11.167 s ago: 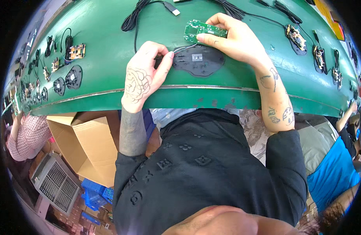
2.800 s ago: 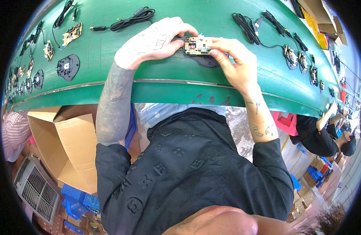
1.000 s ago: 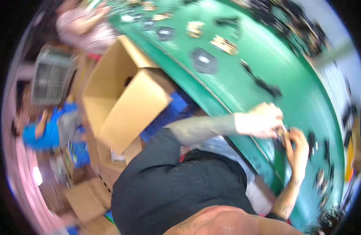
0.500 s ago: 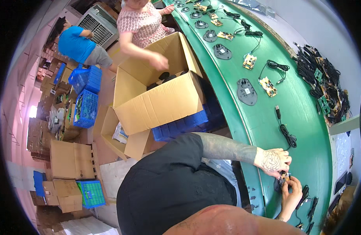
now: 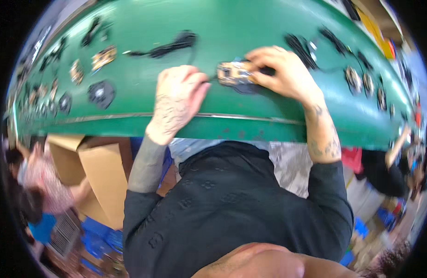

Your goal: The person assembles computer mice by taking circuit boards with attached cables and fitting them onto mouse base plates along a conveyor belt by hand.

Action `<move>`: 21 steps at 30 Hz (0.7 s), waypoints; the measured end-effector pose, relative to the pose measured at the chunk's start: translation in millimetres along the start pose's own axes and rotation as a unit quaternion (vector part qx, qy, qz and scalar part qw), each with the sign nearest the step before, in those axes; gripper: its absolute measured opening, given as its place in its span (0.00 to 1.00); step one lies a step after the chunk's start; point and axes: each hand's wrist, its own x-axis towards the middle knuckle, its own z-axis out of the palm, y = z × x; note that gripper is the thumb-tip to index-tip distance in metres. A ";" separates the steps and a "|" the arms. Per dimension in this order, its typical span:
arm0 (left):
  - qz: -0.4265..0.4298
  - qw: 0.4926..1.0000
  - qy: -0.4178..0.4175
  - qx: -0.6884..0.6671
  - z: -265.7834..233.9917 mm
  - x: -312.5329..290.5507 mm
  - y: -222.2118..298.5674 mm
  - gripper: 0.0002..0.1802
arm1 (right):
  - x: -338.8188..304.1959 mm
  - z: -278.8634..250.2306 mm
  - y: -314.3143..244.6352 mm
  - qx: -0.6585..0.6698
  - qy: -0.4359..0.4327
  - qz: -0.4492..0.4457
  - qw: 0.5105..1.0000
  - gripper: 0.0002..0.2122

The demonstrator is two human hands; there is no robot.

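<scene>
near the middle of the green tabletop [image 5: 264,111], a little in from its front edge, a tan circuit board [image 5: 232,73] lies over a black base plate [image 5: 243,89], whose rounded rim shows along the board's front side. the right hand [image 5: 283,72] holds the board's right end between thumb and fingers. the left hand [image 5: 178,95] is just beside the board's left end, thumb and fingers close together; blur hides whether they pinch the black cable [image 5: 178,44], which lies bundled farther back and runs down behind that hand. as far along as it looks, the board is over its plate, but whether it is fully seated i cannot tell, and both hands are at it. toward the tabletop's left end, a loose board [image 5: 104,57] and a bare plate [image 5: 101,94] lie apart, so that pair seems undone; toward the right end, blurred assemblies [image 5: 353,79] appear already joined.
</scene>
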 end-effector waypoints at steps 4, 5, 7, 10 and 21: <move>-0.006 1.000 -0.019 -0.022 13.8 3.0 10.5 0.08 | -15.2 -8.5 8.3 0.025 -0.012 0.008 1.000 0.09; -0.001 0.999 -0.032 -0.022 18.0 3.0 13.5 0.08 | -18.6 -10.2 5.1 0.028 0.000 0.011 1.000 0.07; -0.014 0.998 -0.047 -0.043 17.3 7.0 16.1 0.07 | -21.9 -4.9 6.9 0.031 0.014 0.018 0.999 0.07; -0.042 0.995 -0.062 -0.070 15.1 10.9 19.8 0.06 | -23.0 -0.5 9.8 0.035 0.019 0.018 0.999 0.06; -0.057 0.989 -0.075 -0.110 14.1 22.0 19.1 0.05 | -22.6 -5.1 9.1 0.034 0.007 0.028 0.999 0.06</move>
